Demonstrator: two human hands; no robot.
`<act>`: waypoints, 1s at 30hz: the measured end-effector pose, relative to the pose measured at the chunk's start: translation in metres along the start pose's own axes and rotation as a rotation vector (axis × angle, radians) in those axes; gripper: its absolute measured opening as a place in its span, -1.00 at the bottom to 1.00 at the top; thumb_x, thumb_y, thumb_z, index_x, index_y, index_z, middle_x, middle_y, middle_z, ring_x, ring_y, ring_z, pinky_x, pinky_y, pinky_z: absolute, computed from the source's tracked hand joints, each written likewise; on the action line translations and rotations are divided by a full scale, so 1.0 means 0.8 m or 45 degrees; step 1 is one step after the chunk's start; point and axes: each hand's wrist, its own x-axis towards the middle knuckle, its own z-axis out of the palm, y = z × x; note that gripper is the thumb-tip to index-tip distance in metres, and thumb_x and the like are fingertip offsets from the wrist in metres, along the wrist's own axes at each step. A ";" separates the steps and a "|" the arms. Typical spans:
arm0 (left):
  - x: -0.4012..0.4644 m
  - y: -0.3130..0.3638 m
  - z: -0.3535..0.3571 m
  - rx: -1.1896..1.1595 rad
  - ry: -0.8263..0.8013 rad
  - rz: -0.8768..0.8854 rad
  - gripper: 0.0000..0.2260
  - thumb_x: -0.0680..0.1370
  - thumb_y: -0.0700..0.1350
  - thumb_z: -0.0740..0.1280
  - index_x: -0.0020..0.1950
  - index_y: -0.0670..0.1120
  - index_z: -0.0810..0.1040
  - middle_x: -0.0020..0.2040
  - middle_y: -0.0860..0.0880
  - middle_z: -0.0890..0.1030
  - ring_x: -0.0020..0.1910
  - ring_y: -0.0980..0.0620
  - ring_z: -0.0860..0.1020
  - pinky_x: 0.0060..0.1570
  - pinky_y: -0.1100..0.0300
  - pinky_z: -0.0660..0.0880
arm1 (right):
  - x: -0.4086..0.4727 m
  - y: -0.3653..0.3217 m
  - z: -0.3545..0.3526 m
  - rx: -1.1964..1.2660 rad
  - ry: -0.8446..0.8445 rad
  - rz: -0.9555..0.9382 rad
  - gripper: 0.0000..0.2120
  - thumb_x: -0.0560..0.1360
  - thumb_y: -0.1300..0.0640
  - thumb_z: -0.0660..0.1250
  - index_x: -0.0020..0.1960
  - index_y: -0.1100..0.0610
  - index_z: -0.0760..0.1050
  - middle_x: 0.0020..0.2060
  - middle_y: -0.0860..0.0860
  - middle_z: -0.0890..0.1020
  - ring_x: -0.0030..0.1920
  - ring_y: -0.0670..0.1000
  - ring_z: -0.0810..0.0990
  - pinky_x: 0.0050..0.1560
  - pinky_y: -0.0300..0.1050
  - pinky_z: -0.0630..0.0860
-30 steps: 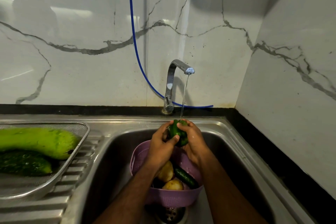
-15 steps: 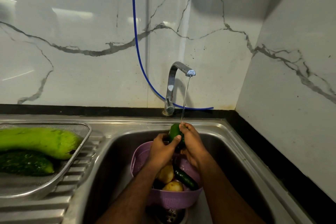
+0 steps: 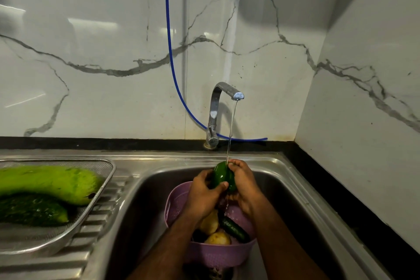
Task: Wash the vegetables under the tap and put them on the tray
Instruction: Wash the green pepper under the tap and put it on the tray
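Observation:
A dark green capsicum (image 3: 221,175) is held upright between my left hand (image 3: 203,193) and my right hand (image 3: 244,183), right under the thin stream from the steel tap (image 3: 223,92). Below my hands a pink colander (image 3: 204,254) stands in the sink (image 3: 293,191) with potatoes (image 3: 210,223) and a small cucumber (image 3: 234,228) in it. On the drainboard at the left, a steel mesh tray (image 3: 100,198) holds a pale green bottle gourd (image 3: 52,180) and a dark green bumpy gourd (image 3: 31,210).
A blue hose (image 3: 169,57) runs down the marble wall and behind the tap. A black counter edge (image 3: 341,200) borders the sink at the back and right. A white marble side wall (image 3: 363,120) closes in on the right.
My hands have turned the capsicum from lying sideways to standing upright under the stream. My left thumb has slid across its lower part.

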 end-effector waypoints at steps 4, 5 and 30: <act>0.002 -0.001 0.002 -0.008 -0.008 -0.015 -0.54 0.50 -0.18 0.47 0.38 -0.05 0.48 0.19 0.03 0.62 0.15 0.11 0.59 0.15 0.14 0.59 | 0.001 -0.002 0.001 -0.010 0.017 0.001 -0.83 0.70 0.12 0.17 0.17 0.01 0.53 0.11 0.11 0.57 0.10 0.14 0.58 0.16 0.23 0.63; 0.002 -0.001 0.003 -0.015 -0.008 -0.010 -0.55 0.51 -0.18 0.47 0.38 -0.05 0.48 0.18 0.03 0.62 0.15 0.11 0.59 0.15 0.14 0.59 | 0.000 -0.002 0.000 -0.010 0.016 -0.001 -0.83 0.70 0.12 0.17 0.16 0.01 0.53 0.09 0.11 0.57 0.10 0.14 0.59 0.17 0.25 0.62; 0.010 -0.008 0.002 -0.043 0.010 -0.127 -0.61 0.47 -0.14 0.49 0.27 -0.11 0.52 0.09 -0.10 0.66 0.06 -0.06 0.65 0.10 -0.07 0.62 | 0.002 0.008 0.004 -0.193 -0.085 0.044 -0.81 0.69 0.05 0.16 0.23 0.00 0.49 0.15 0.17 0.57 0.05 0.14 0.59 -0.22 0.03 0.57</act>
